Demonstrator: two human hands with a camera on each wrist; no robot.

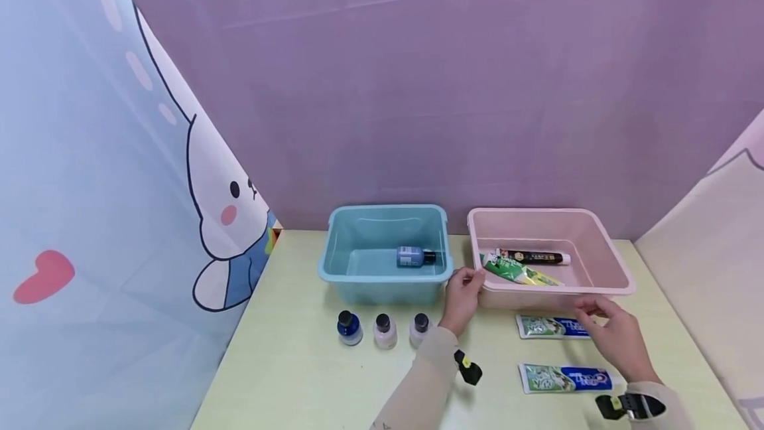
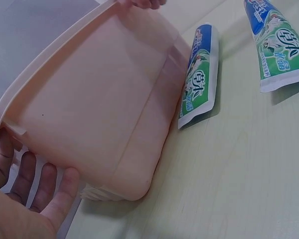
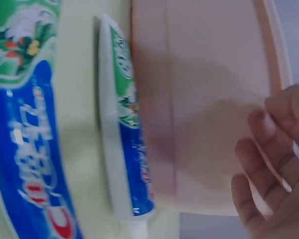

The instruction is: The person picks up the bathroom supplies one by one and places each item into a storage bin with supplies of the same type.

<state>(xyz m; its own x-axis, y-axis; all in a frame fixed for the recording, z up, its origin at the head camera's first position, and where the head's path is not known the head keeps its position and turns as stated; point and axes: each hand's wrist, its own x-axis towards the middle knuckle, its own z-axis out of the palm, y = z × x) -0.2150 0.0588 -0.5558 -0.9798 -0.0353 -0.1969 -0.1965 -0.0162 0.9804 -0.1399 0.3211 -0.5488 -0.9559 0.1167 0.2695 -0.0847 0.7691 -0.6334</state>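
My left hand (image 1: 462, 300) grips the near left corner of a pink plastic basin (image 1: 615, 271); in the left wrist view the fingers curl under its rim. Loosely bent, the fingers of my right hand (image 1: 615, 334) are right by the basin's front wall, near the rim. Inside the basin lie a black toothpaste tube (image 1: 534, 257) and a green and yellow toothpaste tube (image 1: 519, 271). One blue and green toothpaste tube (image 1: 546, 327) lies along the basin's front, partly behind my right hand. Nearer me is a similar toothpaste tube (image 1: 564, 378).
Left of the pink basin stands a blue basin (image 1: 388, 289) with a dark-capped blue bottle (image 1: 410, 257) lying in it. In front stand a dark blue bottle (image 1: 349, 328) and two pale bottles (image 1: 384, 332). A purple cloth wall (image 1: 418, 85) rises behind the table.
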